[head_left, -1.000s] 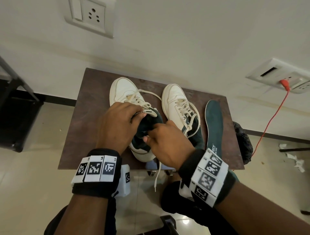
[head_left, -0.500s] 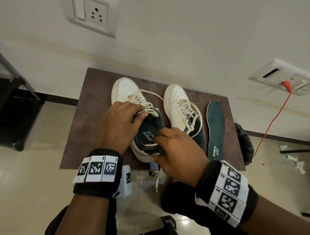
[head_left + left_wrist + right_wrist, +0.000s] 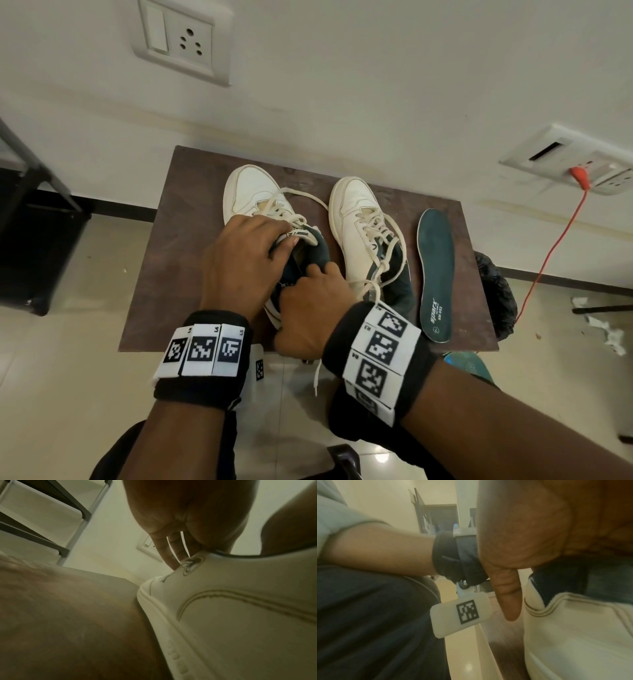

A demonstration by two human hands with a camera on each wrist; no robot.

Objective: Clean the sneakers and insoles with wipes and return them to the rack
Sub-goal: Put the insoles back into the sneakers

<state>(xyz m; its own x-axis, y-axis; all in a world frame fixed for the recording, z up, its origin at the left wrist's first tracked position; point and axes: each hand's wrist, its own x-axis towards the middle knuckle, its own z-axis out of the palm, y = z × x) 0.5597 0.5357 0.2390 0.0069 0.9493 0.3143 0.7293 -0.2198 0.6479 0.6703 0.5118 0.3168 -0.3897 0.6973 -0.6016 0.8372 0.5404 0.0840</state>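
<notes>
Two white sneakers stand on a small brown table [image 3: 164, 274]. My left hand [image 3: 246, 250] grips the tongue and laces of the left sneaker [image 3: 253, 192] and holds its mouth wide. My right hand [image 3: 308, 301] reaches into that mouth at the heel, and its fingers press a dark green insole [image 3: 291, 270] down inside; most of this insole is hidden. In the right wrist view the thumb [image 3: 508, 601] hangs straight, outside the sneaker's heel [image 3: 573, 628]. The right sneaker [image 3: 359, 219] stands untouched beside it. A second green insole [image 3: 435, 274] lies flat at the table's right side.
A black bag [image 3: 493, 291] sits against the table's right edge. An orange cable [image 3: 548, 257] runs from a wall socket to the floor, where crumpled wipes [image 3: 606, 332] lie. A dark rack [image 3: 51, 513] stands to the left. A teal packet [image 3: 469, 366] lies below the table's front.
My right hand has pushed the insole deeper into the left sneaker, so its printed heel end is now covered. My left hand keeps holding the tongue.
</notes>
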